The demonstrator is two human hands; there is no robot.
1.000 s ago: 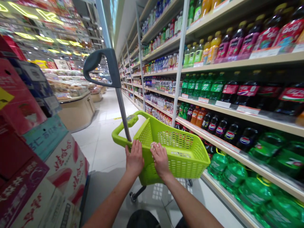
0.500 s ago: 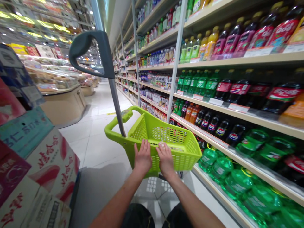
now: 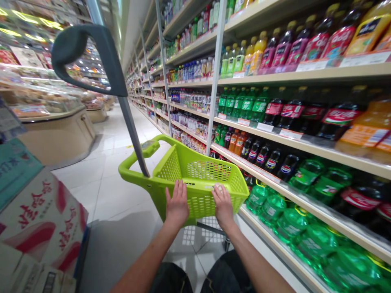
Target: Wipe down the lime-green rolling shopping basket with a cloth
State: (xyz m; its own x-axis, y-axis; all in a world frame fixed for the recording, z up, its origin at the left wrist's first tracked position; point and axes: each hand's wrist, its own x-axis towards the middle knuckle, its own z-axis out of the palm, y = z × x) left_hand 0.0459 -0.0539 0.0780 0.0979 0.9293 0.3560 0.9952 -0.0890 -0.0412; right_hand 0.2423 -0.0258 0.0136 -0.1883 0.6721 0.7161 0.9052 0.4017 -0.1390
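A lime-green plastic shopping basket cart [image 3: 201, 158] with perforated walls stands in front of me. My left hand [image 3: 177, 203] lies against its near side, fingers stretched flat and reaching the top rim. Further right along the same rim is my right hand [image 3: 223, 205], its fingers extended over the edge and its fingertips pale and slightly blurred. Neither hand is wrapped around anything I can see. From the cart's left end rises a grey metal pole [image 3: 132, 130] with a dark grey loop handle [image 3: 114, 61].
Drink shelves [image 3: 302, 138] line the right side, with large green bottles [image 3: 311, 240] at the bottom. Stacked printed cartons [image 3: 45, 219] stand at the left. Beyond them is a rounded display counter [image 3: 58, 138]. A white tiled aisle [image 3: 113, 122] runs ahead.
My right hand has slid to the right along the basket rim, widening the gap between my hands. The view has shifted, so cart, cartons and shelves appear further left.
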